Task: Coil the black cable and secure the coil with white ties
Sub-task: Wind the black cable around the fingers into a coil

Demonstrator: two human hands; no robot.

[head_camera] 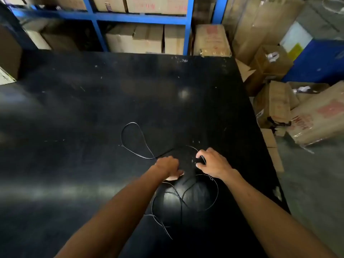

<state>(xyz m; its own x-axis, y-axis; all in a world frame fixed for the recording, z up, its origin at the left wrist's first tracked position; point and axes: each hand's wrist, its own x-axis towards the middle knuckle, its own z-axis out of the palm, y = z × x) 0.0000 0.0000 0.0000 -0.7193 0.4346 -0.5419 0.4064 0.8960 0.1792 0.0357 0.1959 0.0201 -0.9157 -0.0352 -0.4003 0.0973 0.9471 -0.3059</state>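
Note:
A thin black cable (130, 138) lies in loose loops on the black table (93, 108). One loop reaches away to the upper left and more strands spread below my wrists near the front. My left hand (168, 167) is closed on the cable near the middle, knuckles up. My right hand (212, 162) pinches a small dark bunch of the cable between thumb and fingers, just to the right of the left hand. The cable is hard to tell from the dark tabletop between my hands. No white ties are visible.
Blue metal shelving (141, 17) with cardboard boxes stands behind the table's far edge. More cardboard boxes (279, 105) are piled on the floor along the table's right edge. A pale object (5, 76) sits at the far left.

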